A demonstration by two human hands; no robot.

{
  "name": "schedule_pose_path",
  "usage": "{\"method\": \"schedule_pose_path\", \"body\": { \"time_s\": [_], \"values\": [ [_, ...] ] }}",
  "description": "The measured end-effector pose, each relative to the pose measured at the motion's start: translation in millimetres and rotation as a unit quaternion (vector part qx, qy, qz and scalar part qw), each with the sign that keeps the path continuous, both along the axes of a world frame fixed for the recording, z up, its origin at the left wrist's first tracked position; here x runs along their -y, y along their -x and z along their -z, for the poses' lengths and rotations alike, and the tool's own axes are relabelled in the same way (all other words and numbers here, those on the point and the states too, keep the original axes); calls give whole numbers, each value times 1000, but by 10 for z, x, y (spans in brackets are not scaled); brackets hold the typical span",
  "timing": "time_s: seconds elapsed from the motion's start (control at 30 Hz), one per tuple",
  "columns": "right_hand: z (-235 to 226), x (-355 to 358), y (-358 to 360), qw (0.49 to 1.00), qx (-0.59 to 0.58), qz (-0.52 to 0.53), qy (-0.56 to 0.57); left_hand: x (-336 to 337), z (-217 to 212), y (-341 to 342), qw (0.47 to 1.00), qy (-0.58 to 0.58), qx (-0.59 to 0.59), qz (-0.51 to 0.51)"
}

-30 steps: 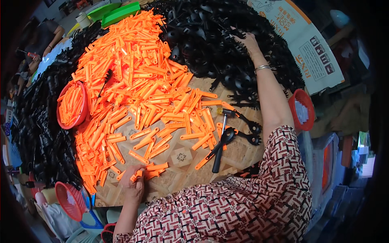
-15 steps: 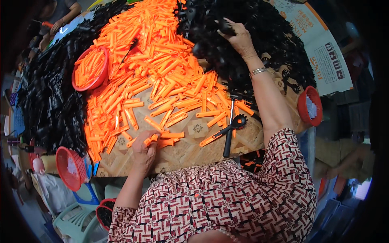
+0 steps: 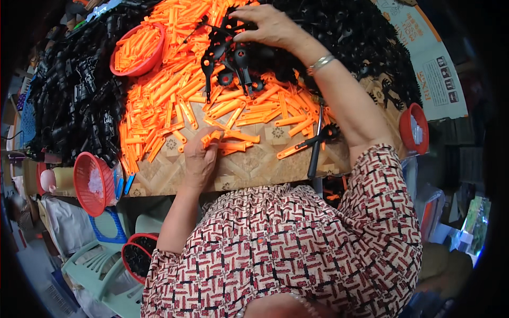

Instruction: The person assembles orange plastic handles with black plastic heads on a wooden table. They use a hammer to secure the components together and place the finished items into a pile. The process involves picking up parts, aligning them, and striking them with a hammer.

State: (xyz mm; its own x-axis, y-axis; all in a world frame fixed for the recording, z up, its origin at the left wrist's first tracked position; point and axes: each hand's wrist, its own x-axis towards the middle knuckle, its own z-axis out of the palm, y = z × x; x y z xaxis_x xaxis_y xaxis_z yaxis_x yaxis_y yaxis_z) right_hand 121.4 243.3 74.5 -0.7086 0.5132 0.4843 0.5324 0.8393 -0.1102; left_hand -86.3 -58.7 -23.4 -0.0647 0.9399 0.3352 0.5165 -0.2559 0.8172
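Observation:
My left hand (image 3: 200, 161) rests at the table's near edge, its fingers closed on orange plastic handles (image 3: 210, 139). More orange handles lie beside its fingertips. At the far middle, my right hand (image 3: 270, 27) reaches over loose black utensil heads (image 3: 241, 58), thumb and fingers apart. These heads overlap the orange pile, and some are partly hidden by the hand. To the right of my left hand lies a black pasta server with an orange handle (image 3: 291, 151), crossed by a metal-shafted tool with a black grip (image 3: 314, 161).
A red basket of orange handles (image 3: 139, 69) sits on the pile at far left. Black parts heap up on the left (image 3: 79, 100) and far right (image 3: 339, 32). Red baskets of clear small pieces stand at the left (image 3: 90, 199) and right (image 3: 404, 132) edges. Flattened cardboard (image 3: 440, 90) lies far right.
My right hand has moved left and nearer, and several black heads now lie over the orange handles. The left hand keeps its hold. The whole view has shifted, the table appearing higher.

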Motion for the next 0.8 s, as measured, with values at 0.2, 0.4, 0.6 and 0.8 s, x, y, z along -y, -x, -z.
{"method": "schedule_pose_path", "body": {
  "time_s": [0.2, 0.4, 0.6, 0.8],
  "values": [
    [-106, 610, -738, 997, -1, 65, -40, 44, -115, -75, 992, 72, 89, -59],
    [208, 1317, -333, 985, 49, -41, -159, 40, -12, 24, 978, 117, 166, -42],
    [497, 1061, -62, 973, 80, -54, -208, -9, -242, 89, 825, 216, 522, 14],
    [336, 1089, -66, 974, -106, -68, -189, 41, -296, 58, 781, 268, 559, 75]
  ]
}}
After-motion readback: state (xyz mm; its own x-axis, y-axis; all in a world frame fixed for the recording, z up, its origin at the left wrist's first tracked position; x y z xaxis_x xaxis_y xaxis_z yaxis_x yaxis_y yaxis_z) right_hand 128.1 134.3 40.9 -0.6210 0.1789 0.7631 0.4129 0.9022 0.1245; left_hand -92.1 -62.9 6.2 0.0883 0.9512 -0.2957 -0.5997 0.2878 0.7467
